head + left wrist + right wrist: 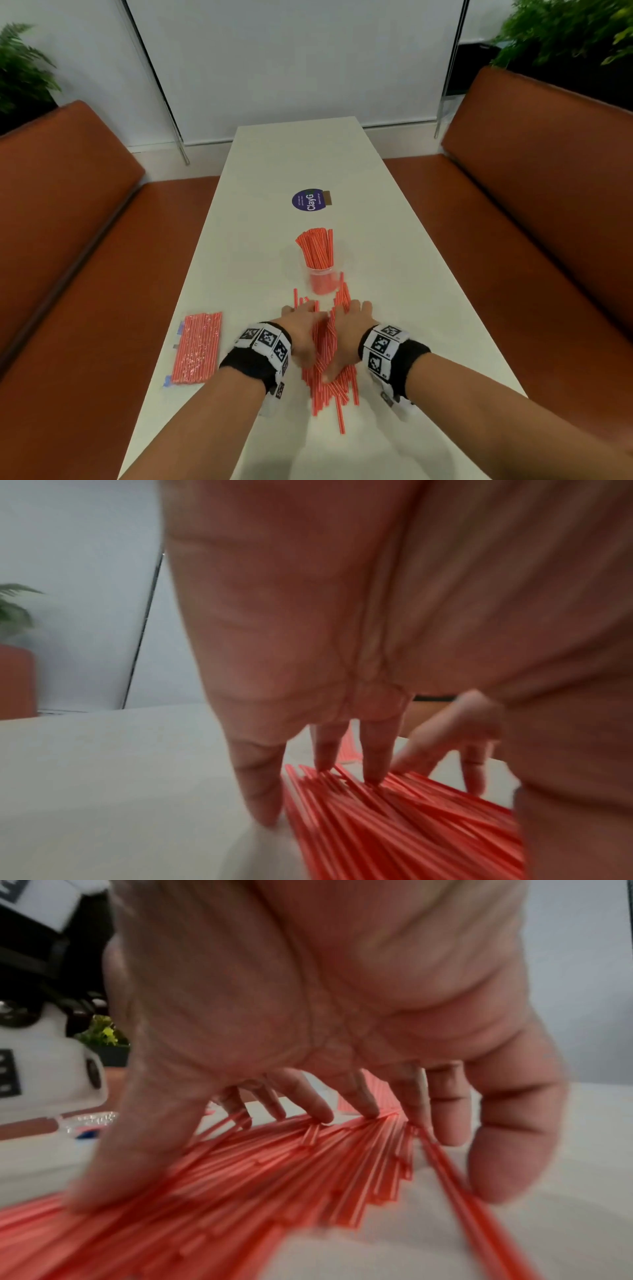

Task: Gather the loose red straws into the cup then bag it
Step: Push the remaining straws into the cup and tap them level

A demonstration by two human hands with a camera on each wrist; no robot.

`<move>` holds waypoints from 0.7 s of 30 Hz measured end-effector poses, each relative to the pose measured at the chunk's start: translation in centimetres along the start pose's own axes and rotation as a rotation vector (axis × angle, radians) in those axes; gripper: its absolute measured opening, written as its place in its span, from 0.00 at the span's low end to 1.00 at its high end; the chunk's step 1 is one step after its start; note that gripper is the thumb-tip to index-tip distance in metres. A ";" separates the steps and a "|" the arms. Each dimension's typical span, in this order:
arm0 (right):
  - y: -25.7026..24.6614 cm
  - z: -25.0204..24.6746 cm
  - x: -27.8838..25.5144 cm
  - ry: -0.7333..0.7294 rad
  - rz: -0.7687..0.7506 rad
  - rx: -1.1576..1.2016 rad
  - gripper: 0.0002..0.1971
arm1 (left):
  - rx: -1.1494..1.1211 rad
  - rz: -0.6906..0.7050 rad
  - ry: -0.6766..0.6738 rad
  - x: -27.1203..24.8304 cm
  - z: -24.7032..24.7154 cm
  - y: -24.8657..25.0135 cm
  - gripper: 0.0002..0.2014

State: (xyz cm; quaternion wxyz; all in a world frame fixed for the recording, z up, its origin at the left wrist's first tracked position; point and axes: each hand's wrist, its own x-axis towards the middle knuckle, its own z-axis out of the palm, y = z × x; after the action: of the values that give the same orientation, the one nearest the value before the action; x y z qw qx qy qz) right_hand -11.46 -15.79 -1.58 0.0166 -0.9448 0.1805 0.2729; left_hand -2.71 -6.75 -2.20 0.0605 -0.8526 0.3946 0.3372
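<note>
A heap of loose red-and-white striped straws [330,377] lies on the white table [298,161] near its front. Both hands lie over the heap with fingers spread. My left hand [301,327] rests on the heap's left side, its fingertips [373,772] touching the straws [394,831]. My right hand [347,325] presses on the right side, thumb and fingers [322,1110] down on the straws [257,1177]. Neither hand grips any. Just beyond the hands stands a clear plastic cup [321,281], full of upright red straws [317,250].
A clear plastic bag packed with red straws [197,347] lies flat at the table's left edge. A round purple sticker [308,200] sits further back on the table. Orange benches [85,274] flank both sides, with plants in the far corners.
</note>
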 end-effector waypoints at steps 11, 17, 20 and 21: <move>1.9 -1.4 3.3 0.210 -0.001 0.293 0.25 | -0.167 -0.082 0.154 -2.5 2.4 -0.2 0.63; 1.7 0.6 3.0 0.208 -0.146 0.143 0.18 | -0.046 -0.113 0.133 -1.9 3.1 0.6 0.60; 1.5 1.3 2.3 0.244 -0.213 0.201 0.17 | -0.165 -0.088 0.208 -1.0 2.9 0.5 0.50; 1.6 1.4 2.2 0.251 -0.229 0.234 0.17 | -0.206 -0.077 0.235 -0.7 2.8 0.4 0.45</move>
State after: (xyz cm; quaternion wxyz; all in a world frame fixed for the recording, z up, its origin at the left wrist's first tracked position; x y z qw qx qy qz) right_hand -11.03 -17.80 -3.79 0.1347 -0.9774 0.1032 0.1262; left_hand -4.82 -5.55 -3.82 -0.0611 -0.9025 0.3291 0.2712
